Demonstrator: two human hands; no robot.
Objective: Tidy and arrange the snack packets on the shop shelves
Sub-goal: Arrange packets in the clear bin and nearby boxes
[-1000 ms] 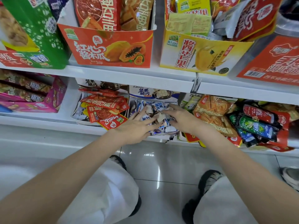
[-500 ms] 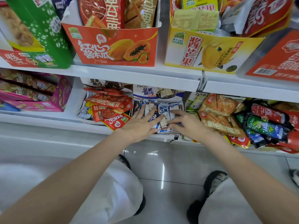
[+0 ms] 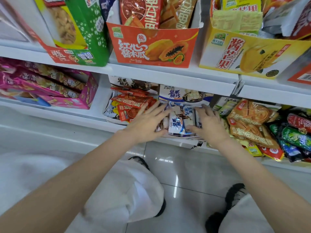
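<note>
A second ago both hands were bunched together over the white-blue packets (image 3: 176, 122), fingers dug in among them. Now the left hand (image 3: 148, 122) and right hand (image 3: 209, 126) have drawn apart to either side of the pile, fingers spread flat against it. The packets, jumbled before, now stand in a neater upright row between the palms.

Bare forearms; white shorts (image 3: 127, 190); black shoes (image 3: 235, 195) with white stripes.
</note>
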